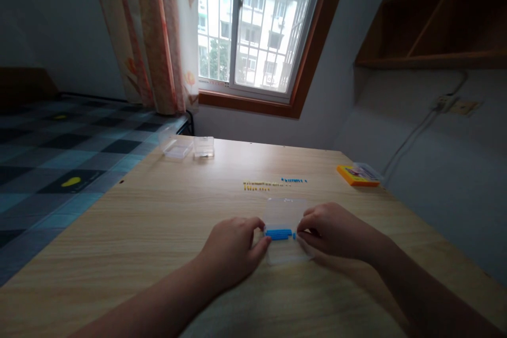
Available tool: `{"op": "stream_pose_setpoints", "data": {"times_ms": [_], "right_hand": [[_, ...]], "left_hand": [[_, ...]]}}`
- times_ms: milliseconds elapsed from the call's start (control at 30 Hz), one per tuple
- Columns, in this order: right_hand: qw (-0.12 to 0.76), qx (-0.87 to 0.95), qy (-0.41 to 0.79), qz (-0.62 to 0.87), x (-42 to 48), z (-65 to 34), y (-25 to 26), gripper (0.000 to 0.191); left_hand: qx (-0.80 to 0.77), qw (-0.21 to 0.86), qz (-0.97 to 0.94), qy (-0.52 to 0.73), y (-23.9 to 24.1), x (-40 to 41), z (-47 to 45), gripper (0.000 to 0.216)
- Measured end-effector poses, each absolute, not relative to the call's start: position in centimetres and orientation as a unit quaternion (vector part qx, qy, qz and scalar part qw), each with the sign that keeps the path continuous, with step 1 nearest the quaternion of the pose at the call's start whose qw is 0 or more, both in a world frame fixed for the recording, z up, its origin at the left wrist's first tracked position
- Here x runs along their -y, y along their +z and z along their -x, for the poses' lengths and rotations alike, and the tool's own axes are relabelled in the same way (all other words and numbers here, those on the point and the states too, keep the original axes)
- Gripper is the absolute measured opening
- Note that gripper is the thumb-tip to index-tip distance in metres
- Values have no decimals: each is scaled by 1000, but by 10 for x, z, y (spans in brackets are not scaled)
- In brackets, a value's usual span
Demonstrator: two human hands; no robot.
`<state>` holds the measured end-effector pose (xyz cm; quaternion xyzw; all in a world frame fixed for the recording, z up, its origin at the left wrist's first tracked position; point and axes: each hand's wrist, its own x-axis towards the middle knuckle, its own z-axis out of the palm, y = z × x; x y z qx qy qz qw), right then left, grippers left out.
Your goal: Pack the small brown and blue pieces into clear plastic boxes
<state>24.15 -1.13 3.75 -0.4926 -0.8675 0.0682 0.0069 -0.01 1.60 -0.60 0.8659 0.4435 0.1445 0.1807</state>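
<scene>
A clear plastic box (287, 253) lies on the table in front of me, its see-through lid (285, 211) folded back on the far side. Inside are blue pieces (278, 234) packed in rows, with a small separate blue piece (293, 236) by their right end. My left hand (234, 247) grips the box's left end between thumb and forefinger. At the right end, my right hand (335, 229) is closed in a pinch beside the small blue piece. Its fingertips hide whatever they hold.
Beyond the box lie rows of small yellowish pieces (257, 188) and blue pieces (293, 180). Two clear containers, one open (177, 150) and one smaller (204, 147), stand at the table's far left. An orange-yellow box (357, 175) sits near the right edge.
</scene>
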Motion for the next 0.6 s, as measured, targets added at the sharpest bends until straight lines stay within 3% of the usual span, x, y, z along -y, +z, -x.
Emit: {"op": "stream_pose_setpoints", "data": {"times_ms": [600], "right_hand": [[-14,820,68,568,12,-234,28,18]], "left_hand": [[-446,182,-865,142,-8,-18,0,29]]}}
